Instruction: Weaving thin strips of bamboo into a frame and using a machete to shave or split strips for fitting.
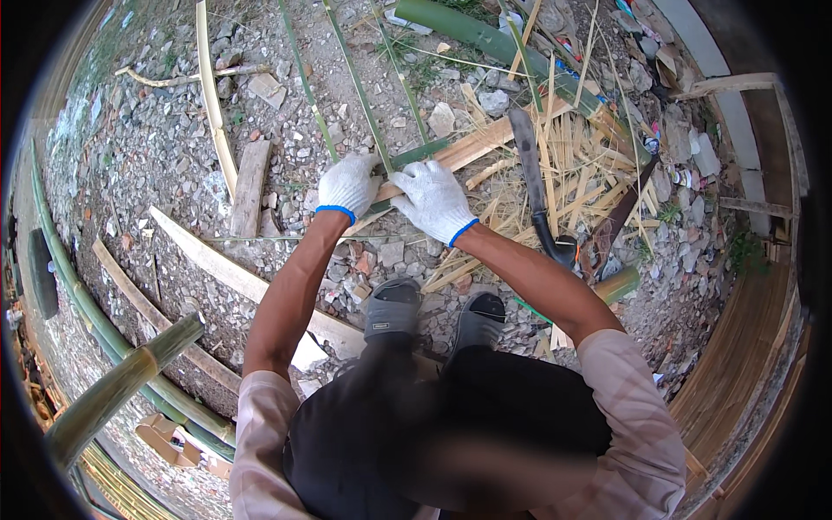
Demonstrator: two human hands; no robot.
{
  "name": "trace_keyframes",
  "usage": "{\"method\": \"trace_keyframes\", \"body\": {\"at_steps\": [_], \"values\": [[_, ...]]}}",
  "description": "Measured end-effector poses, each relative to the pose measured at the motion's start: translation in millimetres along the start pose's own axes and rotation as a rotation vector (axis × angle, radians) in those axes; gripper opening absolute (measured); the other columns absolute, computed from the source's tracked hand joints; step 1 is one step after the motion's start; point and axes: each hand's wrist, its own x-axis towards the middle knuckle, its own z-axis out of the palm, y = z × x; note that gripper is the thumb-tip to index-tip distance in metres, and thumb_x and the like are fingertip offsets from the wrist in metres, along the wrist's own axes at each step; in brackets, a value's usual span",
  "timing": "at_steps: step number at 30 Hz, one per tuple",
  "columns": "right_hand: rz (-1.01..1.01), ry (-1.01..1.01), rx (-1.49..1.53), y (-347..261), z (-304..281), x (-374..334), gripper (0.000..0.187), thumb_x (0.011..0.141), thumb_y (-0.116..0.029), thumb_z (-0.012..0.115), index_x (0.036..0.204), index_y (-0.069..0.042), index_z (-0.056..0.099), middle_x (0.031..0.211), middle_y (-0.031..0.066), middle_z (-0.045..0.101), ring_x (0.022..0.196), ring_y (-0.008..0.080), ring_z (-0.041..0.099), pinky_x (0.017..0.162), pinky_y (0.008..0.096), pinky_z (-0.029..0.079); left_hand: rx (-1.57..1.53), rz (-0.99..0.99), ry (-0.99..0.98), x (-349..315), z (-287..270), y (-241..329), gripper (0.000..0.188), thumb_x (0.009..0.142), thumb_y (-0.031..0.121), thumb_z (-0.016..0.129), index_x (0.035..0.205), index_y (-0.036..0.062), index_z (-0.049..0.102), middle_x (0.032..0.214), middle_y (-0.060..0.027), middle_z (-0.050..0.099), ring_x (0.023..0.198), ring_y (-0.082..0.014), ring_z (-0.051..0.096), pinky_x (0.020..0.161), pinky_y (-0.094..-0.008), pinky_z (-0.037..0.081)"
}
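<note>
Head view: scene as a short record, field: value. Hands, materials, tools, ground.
left hand: white glove, blue cuff, near end of green strips; exact grip hidden
right hand: white glove, blue cuff, over pale wood strip
strips: three long green ones, middle one running to between the hands
tool: long knife, right of the hands, in no hand
scraps: pale shavings heaped around the knife
pole: thick green bamboo, upper right
ground: rubble and stones
</note>
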Motion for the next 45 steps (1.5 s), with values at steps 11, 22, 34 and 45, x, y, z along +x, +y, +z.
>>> {"method": "trace_keyframes", "body": {"at_steps": [11,22,34,45], "values": [[-0.029,-0.066,-0.229,-14.8,5.2,3.2,0.028,0.094,-0.029,0.072,0.114,-0.009,0.069,0.103,0.0124,0.066,0.102,0.0329,0.065,0.085,0.0463,0.056,0.443,-0.015,0.237,-10.1,12.8,-0.7,0.022,0.09,0.014,0.067,0.111,0.0107,0.073,0.111,-0.013,0.065,0.107,-0.033,0.065,0.084,-0.0456,0.055],[0.139,0.083,0.089,10.5,-19.2,9.1,0.033,0.096,-0.026,0.07,0.124,-0.009,0.071,0.114,0.0139,0.068,0.107,0.0364,0.064,0.095,0.0488,0.054,0.377,0.002,0.281,-14.4,7.3,-10.8,0.021,0.087,0.012,0.069,0.108,0.0081,0.073,0.115,-0.0137,0.066,0.11,-0.0355,0.064,0.089,-0.048,0.054],[0.181,0.057,0.083,45.0,-19.7,3.7,0.03,0.096,-0.023,0.068,0.122,-0.007,0.074,0.108,0.0185,0.073,0.104,0.0405,0.069,0.093,0.0528,0.055,0.096,-0.028,0.378,-29.1,12.8,-19.6,0.032,0.086,0.013,0.074,0.117,0.0042,0.072,0.141,-0.0253,0.058,0.125,-0.0456,0.058,0.106,-0.0517,0.051],[0.204,0.102,0.056,47.3,-16.1,5.8,0.031,0.097,-0.024,0.068,0.123,-0.009,0.072,0.106,0.0208,0.071,0.102,0.0416,0.068,0.089,0.0545,0.056,0.093,-0.198,0.478,-43.9,15.1,-20.0,0.038,0.085,0.02,0.08,0.122,0.013,0.076,0.146,-0.027,0.055,0.13,-0.048,0.054,0.11,-0.0548,0.046]]}}
